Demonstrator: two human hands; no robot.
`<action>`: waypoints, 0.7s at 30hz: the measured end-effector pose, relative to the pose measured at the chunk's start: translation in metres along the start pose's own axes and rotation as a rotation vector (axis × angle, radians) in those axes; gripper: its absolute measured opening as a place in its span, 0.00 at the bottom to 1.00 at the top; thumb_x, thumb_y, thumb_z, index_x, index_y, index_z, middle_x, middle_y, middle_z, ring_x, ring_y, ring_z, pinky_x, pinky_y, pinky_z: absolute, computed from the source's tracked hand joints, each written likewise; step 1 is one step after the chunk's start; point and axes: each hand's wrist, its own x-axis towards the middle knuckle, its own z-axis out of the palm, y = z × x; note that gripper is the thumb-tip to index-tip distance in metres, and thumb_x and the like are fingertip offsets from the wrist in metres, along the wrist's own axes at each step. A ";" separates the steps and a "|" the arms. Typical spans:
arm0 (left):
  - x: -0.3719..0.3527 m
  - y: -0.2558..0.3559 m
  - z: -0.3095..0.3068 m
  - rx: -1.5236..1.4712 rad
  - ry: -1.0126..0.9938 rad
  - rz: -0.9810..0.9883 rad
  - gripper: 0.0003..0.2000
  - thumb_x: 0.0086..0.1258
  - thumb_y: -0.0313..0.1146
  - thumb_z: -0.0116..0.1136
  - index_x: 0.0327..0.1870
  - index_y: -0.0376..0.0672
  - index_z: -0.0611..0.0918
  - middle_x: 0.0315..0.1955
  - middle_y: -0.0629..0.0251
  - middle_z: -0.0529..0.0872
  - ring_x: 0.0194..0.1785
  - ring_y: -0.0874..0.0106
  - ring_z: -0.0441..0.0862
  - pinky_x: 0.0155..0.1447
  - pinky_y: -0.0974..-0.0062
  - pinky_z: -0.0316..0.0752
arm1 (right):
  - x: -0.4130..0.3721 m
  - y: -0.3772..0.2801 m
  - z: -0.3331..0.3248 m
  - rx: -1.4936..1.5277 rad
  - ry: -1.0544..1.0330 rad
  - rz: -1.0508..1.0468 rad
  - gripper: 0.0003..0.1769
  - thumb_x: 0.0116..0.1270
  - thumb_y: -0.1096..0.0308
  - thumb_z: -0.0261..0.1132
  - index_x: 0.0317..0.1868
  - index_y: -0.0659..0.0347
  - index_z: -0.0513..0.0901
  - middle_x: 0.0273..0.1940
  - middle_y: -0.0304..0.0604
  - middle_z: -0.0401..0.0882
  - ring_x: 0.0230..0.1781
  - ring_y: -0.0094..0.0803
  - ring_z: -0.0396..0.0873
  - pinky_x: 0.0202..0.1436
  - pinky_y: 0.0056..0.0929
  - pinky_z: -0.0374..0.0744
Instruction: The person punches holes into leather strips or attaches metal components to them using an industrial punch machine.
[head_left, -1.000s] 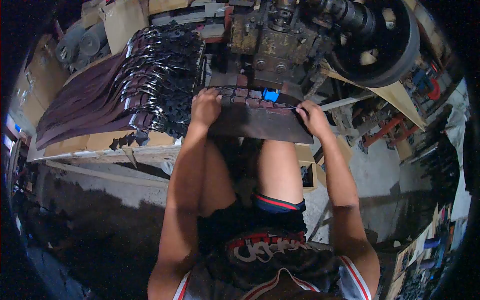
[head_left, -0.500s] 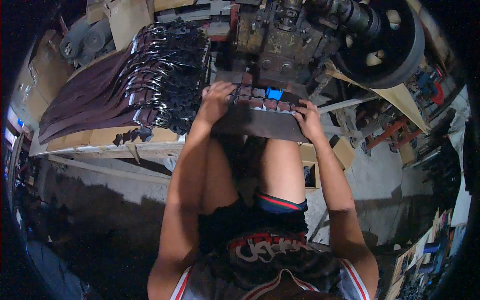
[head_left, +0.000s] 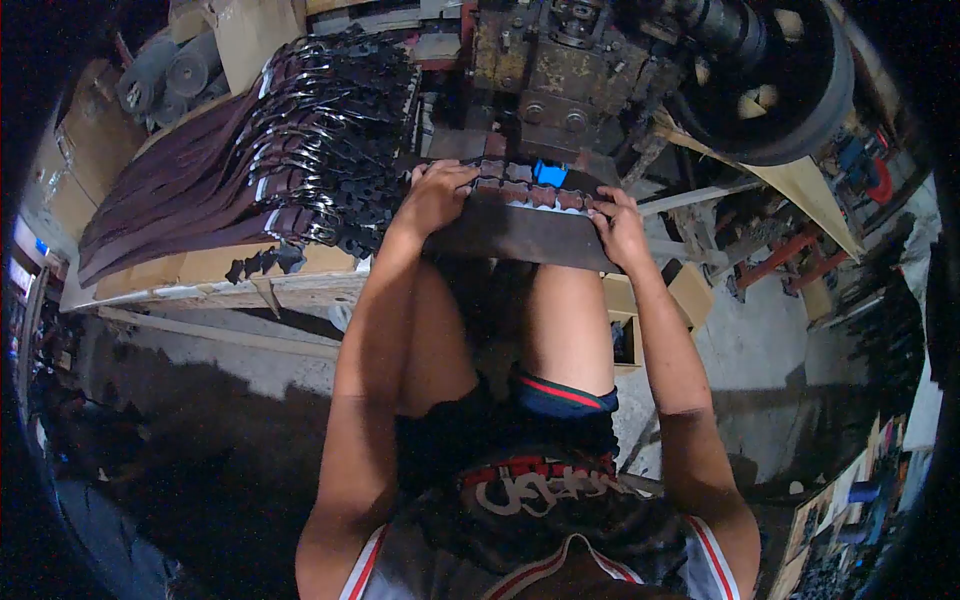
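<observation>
A dark flat sheet (head_left: 525, 233) with a scalloped, reddish-brown far edge lies across the front of the machine, above my thighs. My left hand (head_left: 438, 197) grips its left end, fingers bent over the far edge. At the right end, my right hand (head_left: 618, 226) holds the sheet between thumb and fingers. Between the hands, just beyond the scalloped edge, sits a small bright blue piece (head_left: 550, 174). The worn metal machine (head_left: 560, 85) stands directly behind it.
Left of me, a table (head_left: 320, 288) carries a thick pile of dark brown strips (head_left: 180, 180) with shiny curved edges and black scraps. A large black wheel (head_left: 770, 100) is at the upper right. Open cardboard boxes (head_left: 688, 297) stand on the floor beside my right forearm.
The view has shifted slightly. The sheet and both hands are nearly where they were, the sheet a little higher in view, with my left hand still on its left end.
</observation>
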 end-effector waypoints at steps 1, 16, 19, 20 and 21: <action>0.000 0.001 0.000 0.000 0.015 -0.002 0.18 0.61 0.28 0.59 0.53 0.51 0.81 0.51 0.65 0.82 0.61 0.65 0.73 0.63 0.59 0.60 | 0.000 0.000 -0.001 -0.001 -0.003 0.000 0.12 0.59 0.67 0.66 0.43 0.60 0.85 0.57 0.46 0.75 0.57 0.47 0.70 0.61 0.44 0.68; -0.003 0.006 -0.012 0.038 0.184 -0.025 0.16 0.54 0.19 0.53 0.42 0.43 0.85 0.43 0.57 0.84 0.51 0.56 0.78 0.55 0.62 0.72 | -0.010 -0.009 -0.012 0.134 0.108 -0.055 0.11 0.53 0.68 0.70 0.35 0.63 0.82 0.54 0.49 0.77 0.58 0.48 0.69 0.63 0.42 0.67; -0.003 0.007 -0.013 0.058 0.202 -0.036 0.15 0.55 0.19 0.51 0.41 0.43 0.85 0.41 0.58 0.84 0.50 0.57 0.78 0.53 0.61 0.72 | -0.011 -0.013 -0.014 0.080 0.100 -0.067 0.09 0.55 0.68 0.69 0.34 0.63 0.82 0.53 0.47 0.77 0.57 0.47 0.69 0.62 0.41 0.66; -0.003 0.002 -0.009 0.058 0.234 -0.022 0.15 0.55 0.20 0.50 0.41 0.43 0.85 0.40 0.59 0.84 0.49 0.57 0.78 0.52 0.61 0.72 | -0.010 -0.016 -0.015 0.050 0.096 -0.072 0.09 0.55 0.68 0.69 0.33 0.63 0.82 0.52 0.47 0.77 0.57 0.47 0.69 0.61 0.41 0.66; -0.003 0.002 -0.009 0.058 0.266 -0.008 0.15 0.55 0.20 0.50 0.40 0.43 0.85 0.39 0.61 0.85 0.48 0.58 0.78 0.51 0.61 0.72 | -0.010 -0.019 -0.017 0.038 0.096 -0.076 0.08 0.56 0.68 0.69 0.33 0.63 0.82 0.52 0.46 0.77 0.57 0.47 0.69 0.61 0.41 0.66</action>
